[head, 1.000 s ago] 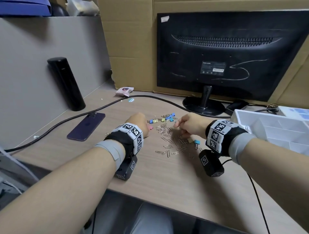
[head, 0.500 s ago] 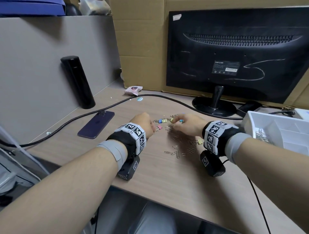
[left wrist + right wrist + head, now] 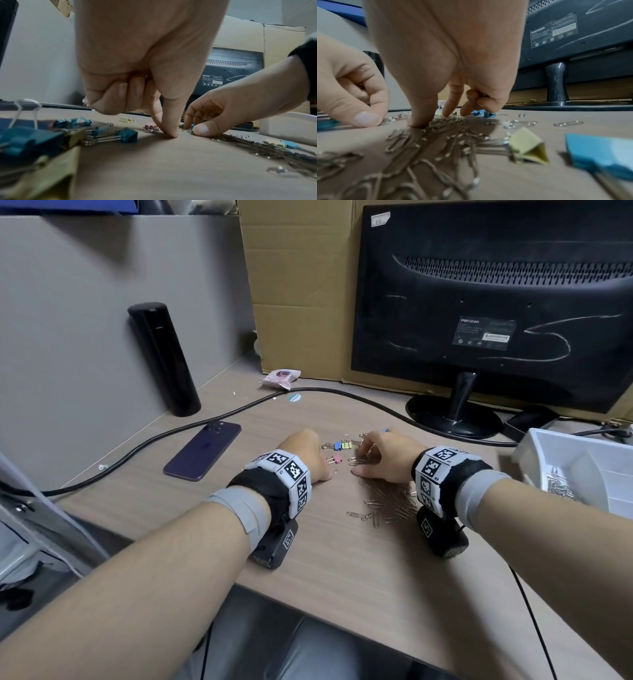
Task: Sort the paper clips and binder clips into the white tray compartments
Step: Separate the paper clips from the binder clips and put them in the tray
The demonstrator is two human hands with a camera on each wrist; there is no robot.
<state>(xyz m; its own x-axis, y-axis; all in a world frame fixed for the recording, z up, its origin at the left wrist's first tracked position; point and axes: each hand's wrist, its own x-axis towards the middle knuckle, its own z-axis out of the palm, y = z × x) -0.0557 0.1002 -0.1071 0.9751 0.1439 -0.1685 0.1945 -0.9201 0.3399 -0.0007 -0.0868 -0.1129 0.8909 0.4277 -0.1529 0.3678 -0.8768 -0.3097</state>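
Silver paper clips (image 3: 388,501) (image 3: 440,136) lie heaped on the wooden desk. Coloured binder clips (image 3: 342,445) lie just beyond my hands, and a pink binder clip (image 3: 337,459) (image 3: 150,126) lies between them. My right hand (image 3: 383,457) (image 3: 435,119) bends over the heap's far end, thumb and two fingers pinching a bunch of paper clips. My left hand (image 3: 308,453) (image 3: 169,133) has three fingers curled in. Its thumb and forefinger tips meet on the desk at a silver wire beside the pink clip; whether they hold it is hidden. The white tray (image 3: 527,446) at the right holds paper clips.
A monitor (image 3: 496,302) on its stand (image 3: 455,412) rises behind the clips, with a black cable (image 3: 205,422) running across the desk. A phone (image 3: 202,450) and a black flask (image 3: 164,357) sit to the left. More binder clips (image 3: 109,134) (image 3: 529,148) lie near each wrist.
My right hand has slid left and away from me to the far end of the paper clips, and its thumb now rests on the desk. The left hand has hardly moved.
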